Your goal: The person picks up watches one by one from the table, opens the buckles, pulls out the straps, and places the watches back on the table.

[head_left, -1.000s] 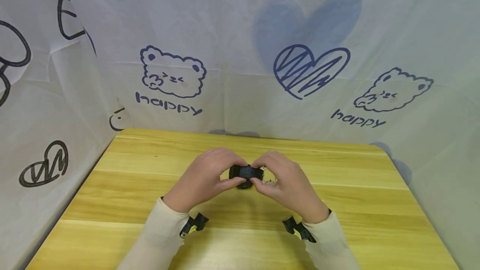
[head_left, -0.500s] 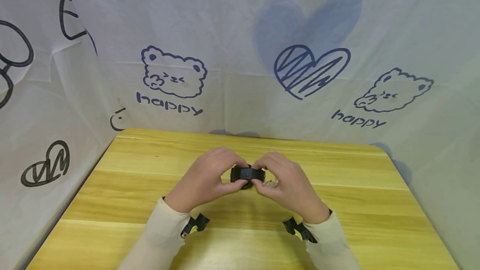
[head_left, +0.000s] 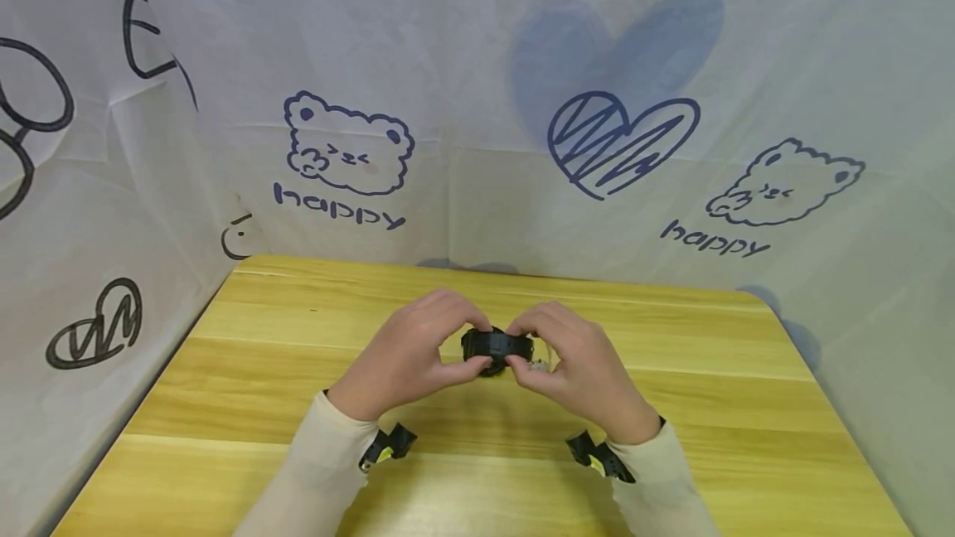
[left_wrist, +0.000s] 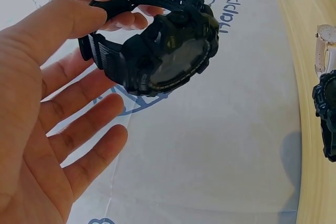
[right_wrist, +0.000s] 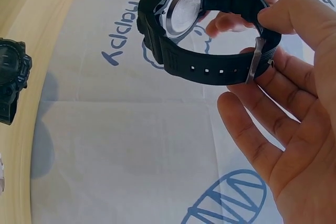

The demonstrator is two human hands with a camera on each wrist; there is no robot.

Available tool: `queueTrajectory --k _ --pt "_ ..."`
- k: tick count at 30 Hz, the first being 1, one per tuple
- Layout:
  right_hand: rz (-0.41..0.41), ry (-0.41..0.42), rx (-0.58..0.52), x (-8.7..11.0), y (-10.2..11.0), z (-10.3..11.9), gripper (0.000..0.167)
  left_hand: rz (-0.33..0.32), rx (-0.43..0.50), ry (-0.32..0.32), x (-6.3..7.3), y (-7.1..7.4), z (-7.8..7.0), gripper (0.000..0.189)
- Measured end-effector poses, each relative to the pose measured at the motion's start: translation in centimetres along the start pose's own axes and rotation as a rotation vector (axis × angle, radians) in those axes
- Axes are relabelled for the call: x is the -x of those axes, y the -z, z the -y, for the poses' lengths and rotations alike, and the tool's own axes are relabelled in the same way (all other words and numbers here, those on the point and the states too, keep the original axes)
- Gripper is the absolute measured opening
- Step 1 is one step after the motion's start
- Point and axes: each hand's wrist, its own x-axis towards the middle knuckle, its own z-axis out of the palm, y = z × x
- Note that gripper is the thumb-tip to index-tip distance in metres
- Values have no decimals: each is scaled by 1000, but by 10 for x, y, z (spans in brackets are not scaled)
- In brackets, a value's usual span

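Observation:
A black digital wristwatch [left_wrist: 173, 53], its strap [right_wrist: 210, 69] looped into a ring with a metal buckle [right_wrist: 255, 60], is held up between both hands. My left hand [head_left: 414, 355] pinches the strap between thumb and index finger, the other fingers spread below in the left wrist view. From the other side my right hand [head_left: 585, 367] pinches the same strap with thumb and forefinger. The metal case back [right_wrist: 184, 11] faces the right wrist camera, while the dark dial faces the left one.
Another black watch [left_wrist: 328, 108] lies on the wooden table [head_left: 462, 487], beside a watch with a pale strap [left_wrist: 324, 45]. A white printed cloth [head_left: 477, 189] hangs behind the table. Small black wrist cameras [head_left: 391, 444] sit on both sleeves.
The held watch and the right hand have drifted slightly to the right. The left hand has barely moved, and the thumbs now stand a little farther apart.

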Motion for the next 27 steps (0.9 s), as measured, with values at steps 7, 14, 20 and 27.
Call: queueTrajectory --k 7,14,20,27 --pt "3 1 10 1 -1 -2 17 26 17 42 0 -2 0 29" --pt "20 19 45 1 -2 -3 19 96 -1 60 0 -7 -2 28" --pt "33 21 44 2 -4 -3 18 94 -32 51 1 -5 -3 30" --pt "28 30 24 1 -5 -3 21 81 -38 19 1 -4 -3 31"
